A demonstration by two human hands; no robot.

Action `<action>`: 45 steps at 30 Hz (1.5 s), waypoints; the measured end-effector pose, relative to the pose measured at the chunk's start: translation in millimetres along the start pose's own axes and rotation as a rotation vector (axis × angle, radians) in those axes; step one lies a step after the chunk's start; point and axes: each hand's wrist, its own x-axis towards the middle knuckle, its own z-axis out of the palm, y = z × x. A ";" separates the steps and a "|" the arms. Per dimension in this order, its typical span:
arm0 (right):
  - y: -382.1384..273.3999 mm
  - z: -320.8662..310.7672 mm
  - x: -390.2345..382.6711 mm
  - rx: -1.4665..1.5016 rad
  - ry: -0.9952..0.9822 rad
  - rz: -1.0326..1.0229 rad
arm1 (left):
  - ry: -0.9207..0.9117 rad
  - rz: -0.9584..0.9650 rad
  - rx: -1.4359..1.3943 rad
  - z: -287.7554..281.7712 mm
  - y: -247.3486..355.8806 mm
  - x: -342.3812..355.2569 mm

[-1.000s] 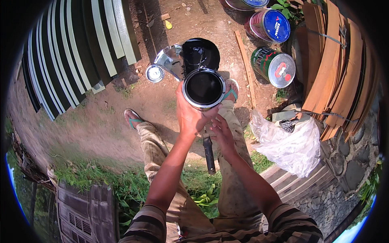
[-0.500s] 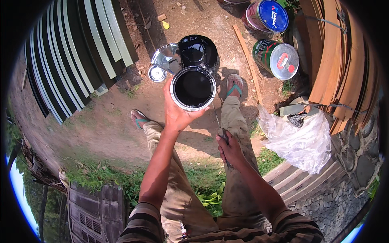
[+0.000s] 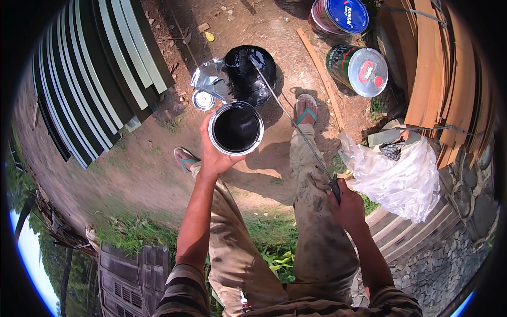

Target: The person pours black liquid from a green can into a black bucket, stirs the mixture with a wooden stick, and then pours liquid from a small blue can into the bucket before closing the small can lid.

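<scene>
My left hand [image 3: 213, 158] grips an open metal can [image 3: 236, 128] filled with black liquid, tilted little if at all. My right hand [image 3: 345, 206], closed, holds the dark handle of a long thin metal rod [image 3: 293, 119]. The rod's far end reaches into a glossy black-coated container or tray [image 3: 260, 87] on the ground, beyond the can, where a dark head on it is hard to make out. Beside that lie crumpled silvery sheeting [image 3: 206, 76] and a small round silver lid [image 3: 203, 100].
Dark and pale-coated strips [image 3: 90, 100] lie at left. At right are a blue-lidded bucket [image 3: 340, 16], a green metal can [image 3: 356, 71], a wooden slat [image 3: 319, 76], bundled wooden boards [image 3: 433, 68], a plastic bag [image 3: 396, 185] and stonework [image 3: 465, 195]. My sandalled feet stand on dirt.
My left hand has moved the can left and slightly downward in view. My right hand has left the can's underside, gripped the tool and moved right; the rod now stretches into the black container.
</scene>
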 end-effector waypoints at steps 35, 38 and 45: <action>111.3 -78.4 -66.4 -0.041 0.139 -0.105 | 0.039 0.001 0.051 14.3 -2.2 53.1; 111.3 -81.9 -66.5 -0.054 0.090 -0.112 | 0.091 -0.022 0.008 18.4 3.7 55.6; 113.3 -75.5 -65.7 -0.030 0.109 -0.113 | 0.055 0.006 0.056 17.6 -5.0 62.9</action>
